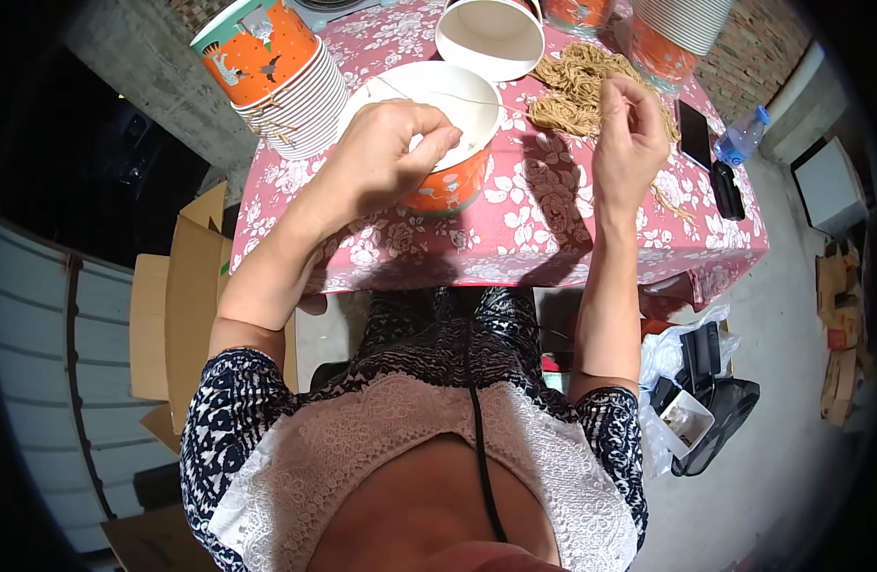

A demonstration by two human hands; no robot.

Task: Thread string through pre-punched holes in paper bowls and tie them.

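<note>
An orange paper bucket point(447, 187) with a white inside stands at the table's near edge. My left hand point(396, 145) is closed in a fist over the bucket's near left rim, its thumb pressed on the curled fingers. A thin string point(462, 98) crosses the bucket's mouth behind this hand and reaches the right rim. To the right, my right hand point(633, 133) is raised above the table with its fingers curled in toward the thumb. What either hand pinches is hidden or too fine to make out. Behind the right hand lies a loose bundle of tan twine point(577, 88).
Nested buckets point(310, 110) with twine on their sides stand at left. Another bucket point(491, 43) lies tipped at the back, beside further stacks point(675, 38). A phone point(693, 133), black case point(727, 191) and water bottle point(741, 140) edge the flowered tablecloth point(515, 224). Cardboard boxes point(195, 305) stand left.
</note>
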